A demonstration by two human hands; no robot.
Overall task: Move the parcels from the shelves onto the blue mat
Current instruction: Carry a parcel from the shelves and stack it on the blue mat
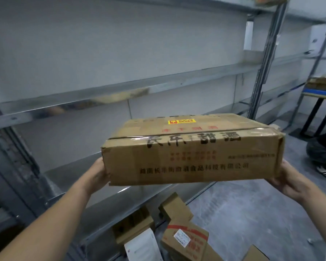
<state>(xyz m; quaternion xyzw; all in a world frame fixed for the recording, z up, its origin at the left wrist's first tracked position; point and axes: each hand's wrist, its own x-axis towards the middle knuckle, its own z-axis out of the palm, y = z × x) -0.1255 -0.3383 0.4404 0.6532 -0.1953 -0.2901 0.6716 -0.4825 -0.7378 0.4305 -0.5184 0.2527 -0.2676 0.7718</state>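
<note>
Cardboard, taped shut, contents unseen. Gripping parcel (192, 151) at either end with left hand (97, 175) and right hand (289, 182), fingers wrapped behind it. Smaller boxes (184, 240) piled beneath.

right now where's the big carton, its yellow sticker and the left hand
big carton (192, 162): head view, middle of its front face
yellow sticker (181, 121): head view, centre of the label
left hand (98, 175): head view, middle of the hand
</note>
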